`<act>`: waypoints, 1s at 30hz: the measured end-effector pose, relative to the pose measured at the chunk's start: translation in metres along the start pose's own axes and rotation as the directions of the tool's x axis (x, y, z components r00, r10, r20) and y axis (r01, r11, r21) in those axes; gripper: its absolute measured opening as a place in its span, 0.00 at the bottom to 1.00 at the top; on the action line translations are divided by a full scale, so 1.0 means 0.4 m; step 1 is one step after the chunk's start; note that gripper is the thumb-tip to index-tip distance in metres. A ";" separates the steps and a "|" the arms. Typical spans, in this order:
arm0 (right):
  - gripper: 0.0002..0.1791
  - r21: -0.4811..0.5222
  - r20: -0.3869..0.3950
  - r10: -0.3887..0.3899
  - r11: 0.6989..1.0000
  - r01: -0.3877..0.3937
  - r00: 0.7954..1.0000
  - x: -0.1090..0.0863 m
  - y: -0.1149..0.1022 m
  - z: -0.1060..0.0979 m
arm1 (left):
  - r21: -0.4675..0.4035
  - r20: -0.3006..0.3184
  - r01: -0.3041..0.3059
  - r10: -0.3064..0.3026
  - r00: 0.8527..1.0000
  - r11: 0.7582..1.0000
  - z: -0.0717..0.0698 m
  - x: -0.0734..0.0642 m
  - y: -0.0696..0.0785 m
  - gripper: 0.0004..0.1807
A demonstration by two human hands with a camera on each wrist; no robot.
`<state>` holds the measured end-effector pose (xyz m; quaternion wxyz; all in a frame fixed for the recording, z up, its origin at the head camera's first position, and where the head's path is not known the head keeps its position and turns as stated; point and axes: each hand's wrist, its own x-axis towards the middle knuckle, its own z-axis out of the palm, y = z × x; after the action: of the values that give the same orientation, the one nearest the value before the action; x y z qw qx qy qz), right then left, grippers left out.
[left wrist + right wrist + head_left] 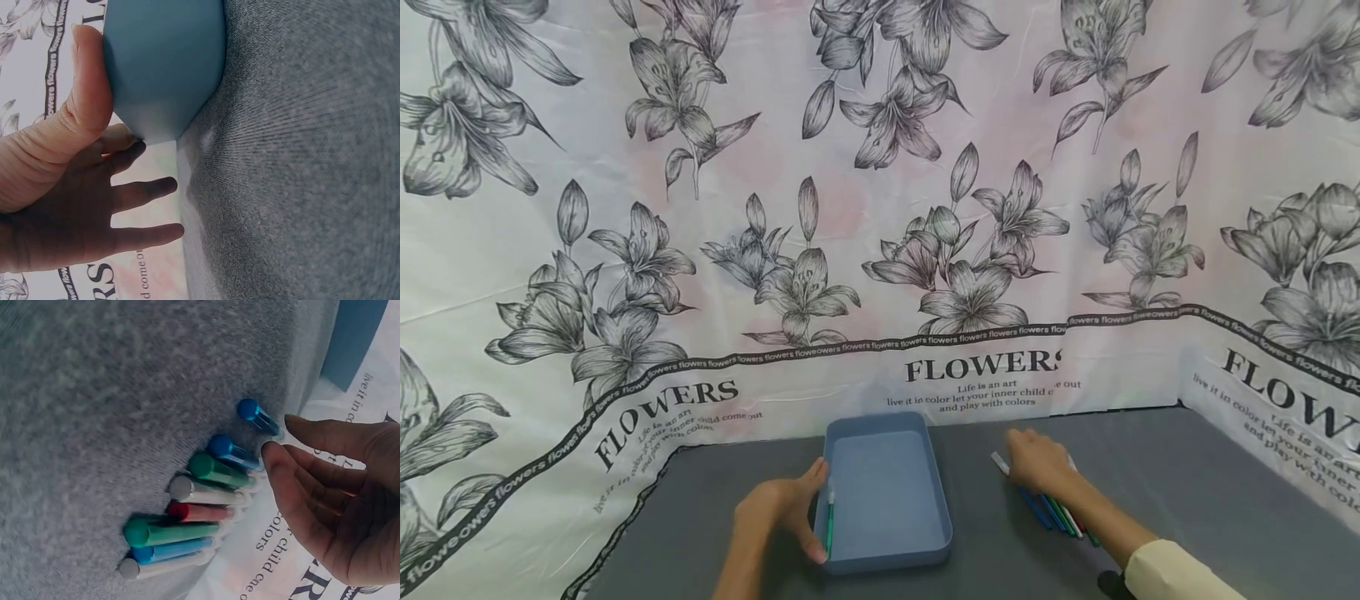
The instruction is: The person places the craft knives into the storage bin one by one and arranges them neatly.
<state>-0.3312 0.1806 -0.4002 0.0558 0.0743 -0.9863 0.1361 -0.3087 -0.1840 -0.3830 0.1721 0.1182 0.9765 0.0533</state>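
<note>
Nearest the camera, at the near right, is the cream sleeve [1180,571] on my right forearm, with a small dark shape beside it that I can't make out. Beyond it, my right hand [1037,462] is bent low over the right part of the grey tabletop [700,517]. In the right wrist view its thumb and index fingertips come close on either side of the pale cap of the leftmost blue pen [258,417]; I cannot tell whether they pinch it. To the right of that pen lie seven more pens [206,492] side by side: blue, green, white, red, green, blue and white, their coloured ends pointing to the near side and their pale ends to the far side. My right forearm hides part of them in the head view.

My left hand [778,504] is at the left side of the blue-grey tray [887,483], its fingers straight and spread apart, its thumb against the outside of the wall by the near left corner. The tray sits flat in the middle, left of the pens. One green pen [830,525] with a pale cap lies inside it, along the left wall, cap toward the far side.

Behind everything, on the far side, hangs a white flower-printed sheet [977,296] lettered FLOWERS.
</note>
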 end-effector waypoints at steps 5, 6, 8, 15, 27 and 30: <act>0.15 0.013 0.011 -0.014 1.000 0.014 1.000 0.001 0.001 0.012 | -0.009 0.012 0.002 -0.001 1.000 1.000 0.001 0.004 -0.003 0.70; 0.15 0.012 0.012 -0.013 1.000 0.013 1.000 0.002 0.001 0.014 | -0.013 0.015 0.001 -0.001 1.000 1.000 0.000 0.005 -0.003 0.70; 0.15 0.012 0.013 -0.013 1.000 0.012 1.000 0.001 0.000 0.015 | -0.017 0.021 0.000 0.001 1.000 1.000 0.000 0.005 -0.004 0.70; 0.12 0.053 0.064 0.021 0.998 -0.025 0.998 0.000 -0.012 0.005 | -0.011 0.035 -0.001 0.001 0.999 1.000 -0.001 0.005 -0.004 0.69; 0.12 0.236 0.024 -0.010 0.972 0.005 1.000 0.025 -0.072 -0.021 | -0.022 0.037 -0.011 0.012 0.999 1.000 0.002 0.008 -0.005 0.69; 0.05 0.310 0.002 -0.035 0.950 0.033 0.999 0.031 -0.105 -0.021 | -0.025 0.031 -0.015 0.015 0.999 1.000 0.005 0.010 -0.006 0.70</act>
<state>-0.3357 0.1413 -0.3794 0.0420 0.0995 -0.9516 0.2878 -0.3123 -0.1852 -0.3864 0.1882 0.1242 0.9721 0.0648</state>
